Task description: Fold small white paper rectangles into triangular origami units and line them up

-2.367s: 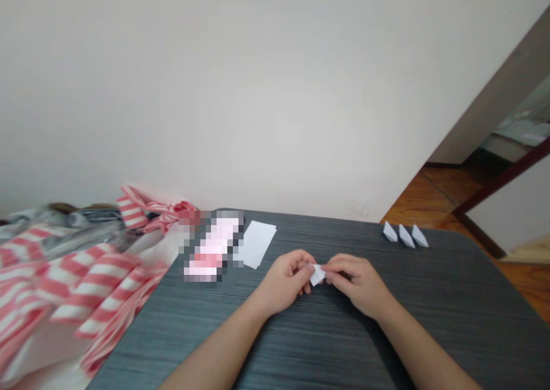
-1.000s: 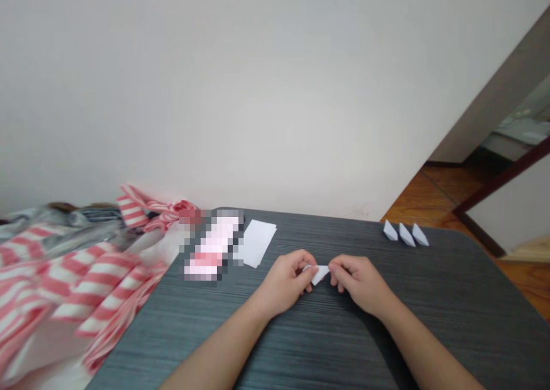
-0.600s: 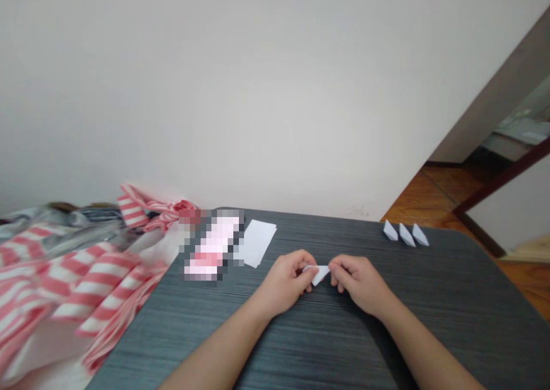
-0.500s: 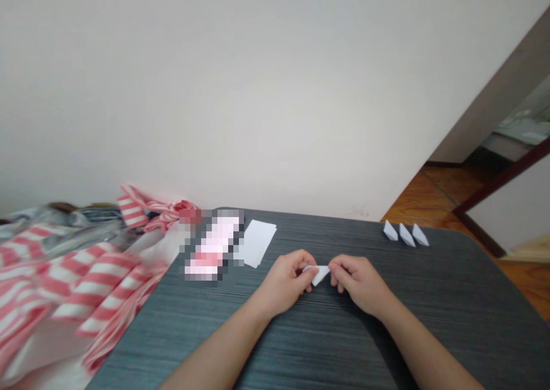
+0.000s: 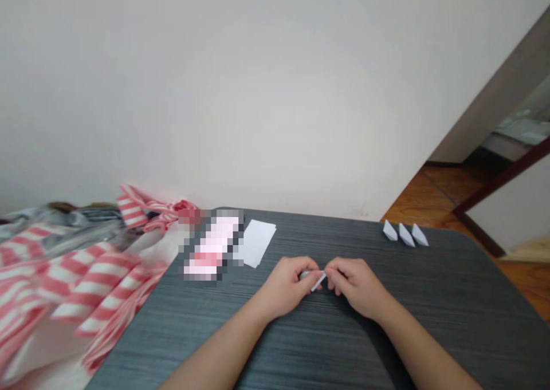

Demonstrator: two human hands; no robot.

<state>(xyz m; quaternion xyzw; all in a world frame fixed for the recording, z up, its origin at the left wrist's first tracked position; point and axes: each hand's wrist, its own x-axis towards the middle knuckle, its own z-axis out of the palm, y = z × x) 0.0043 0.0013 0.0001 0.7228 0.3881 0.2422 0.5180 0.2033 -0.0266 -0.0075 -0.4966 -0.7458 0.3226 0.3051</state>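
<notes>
A small folded piece of white paper (image 5: 317,278) is pinched between both my hands over the middle of the dark grey table (image 5: 451,321). My left hand (image 5: 287,287) grips its left side with curled fingers. My right hand (image 5: 354,286) grips its right side, fingertips pressed together. Most of the paper is hidden by my fingers; only a thin sliver shows, low near the tabletop.
A stack of white paper sheets (image 5: 256,242) lies at the table's far left beside a blurred pink object (image 5: 211,249). Three folded paper triangles (image 5: 404,233) stand in a row at the far right. Red-and-white striped cloth (image 5: 77,287) lies left of the table.
Both hands have lowered towards the table and closed in on the paper, which now shows flatter and smaller between the fingers than before.
</notes>
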